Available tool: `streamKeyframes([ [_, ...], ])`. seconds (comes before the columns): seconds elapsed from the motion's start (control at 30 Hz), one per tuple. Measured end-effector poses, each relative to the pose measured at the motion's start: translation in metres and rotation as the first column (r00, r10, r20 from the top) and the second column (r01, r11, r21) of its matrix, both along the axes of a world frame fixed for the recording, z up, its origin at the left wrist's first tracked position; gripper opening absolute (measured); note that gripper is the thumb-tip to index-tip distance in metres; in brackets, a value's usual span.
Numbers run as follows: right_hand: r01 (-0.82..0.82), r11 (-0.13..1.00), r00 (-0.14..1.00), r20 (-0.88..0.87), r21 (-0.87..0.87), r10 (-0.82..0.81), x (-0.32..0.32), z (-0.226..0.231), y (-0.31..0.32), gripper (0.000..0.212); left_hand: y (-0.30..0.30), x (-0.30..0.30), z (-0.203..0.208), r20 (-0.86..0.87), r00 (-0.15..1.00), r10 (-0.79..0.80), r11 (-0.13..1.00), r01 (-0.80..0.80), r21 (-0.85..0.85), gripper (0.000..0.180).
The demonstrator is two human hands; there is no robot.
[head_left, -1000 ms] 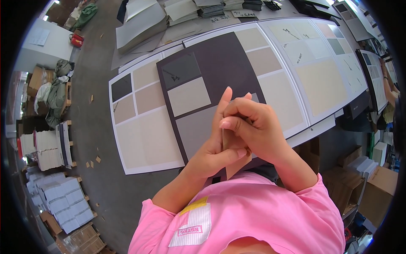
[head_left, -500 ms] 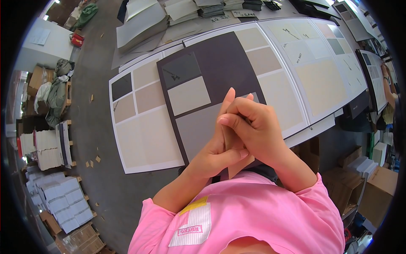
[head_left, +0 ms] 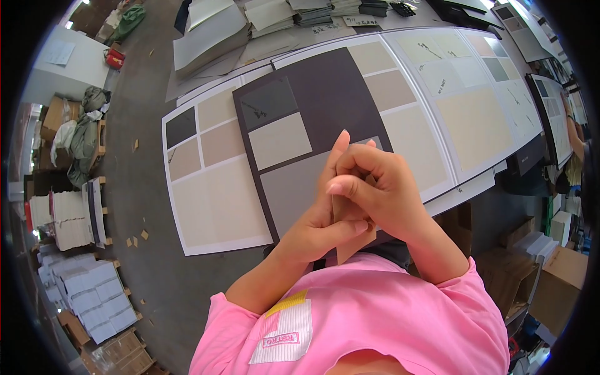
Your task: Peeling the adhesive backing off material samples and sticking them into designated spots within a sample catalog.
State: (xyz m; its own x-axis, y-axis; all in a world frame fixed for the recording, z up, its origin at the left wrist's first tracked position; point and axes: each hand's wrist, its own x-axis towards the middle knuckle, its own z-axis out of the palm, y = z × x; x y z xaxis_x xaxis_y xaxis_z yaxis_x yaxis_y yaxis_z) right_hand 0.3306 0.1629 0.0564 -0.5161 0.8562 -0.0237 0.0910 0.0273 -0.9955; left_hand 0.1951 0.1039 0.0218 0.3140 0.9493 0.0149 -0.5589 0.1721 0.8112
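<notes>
My left hand [head_left: 317,232] is wrapped round a thin flat tan card [head_left: 350,245], with its thumb across the front and the index finger pointing up. Curled over the card's upper part is my right hand [head_left: 384,190], thumb and bent fingers pressed together there. Both hands meet in front of my body, above the near edge of a dark sample board [head_left: 328,94] with grey and beige swatches. This board lies across a larger white-bordered board [head_left: 215,209] with beige swatches. Much of the card and several fingertips are hidden behind my hands.
Sheet stacks [head_left: 209,40] stand along the table's far side. More swatch boards [head_left: 481,125] spread to the right, where another person's arm [head_left: 574,128] shows at the edge. Cardboard boxes [head_left: 562,284] stand at lower right. Wrapped white stacks [head_left: 94,300] sit on pallets at left.
My right thumb and fingers have shifted slightly on the card, showing a little more of its face. My left hand stays nearly still, and the boards have not moved.
</notes>
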Motion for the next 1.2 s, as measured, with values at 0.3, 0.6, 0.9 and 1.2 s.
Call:
streamKeyframes([
  [0.3, 0.056, 0.998, 0.998, 0.009, -0.005, -0.056, -0.003, 0.002, -0.001, 0.011, 0.000, 0.000, 0.000, 0.075, 0.997, 0.004, 1.000, -0.005, 0.009, 0.105],
  [0.6, 0.063, 0.995, 0.998, 0.003, 0.075, -0.063, -0.004, 0.000, -0.004, 0.012, 0.000, 0.000, 0.001, 0.040, 0.999, -0.007, 1.000, 0.006, 0.017, 0.105],
  [0.9, 0.036, 0.988, 0.997, 0.055, 0.148, -0.044, -0.002, 0.003, -0.009, 0.010, -0.002, 0.002, 0.004, 0.018, 1.000, 0.011, 1.000, -0.011, 0.011, 0.105],
  [1.2, 0.197, 0.955, 0.966, 0.120, 0.223, -0.228, -0.002, 0.001, -0.014, 0.006, -0.004, 0.003, 0.006, -0.041, 0.999, 0.007, 1.000, -0.006, 0.022, 0.103],
])
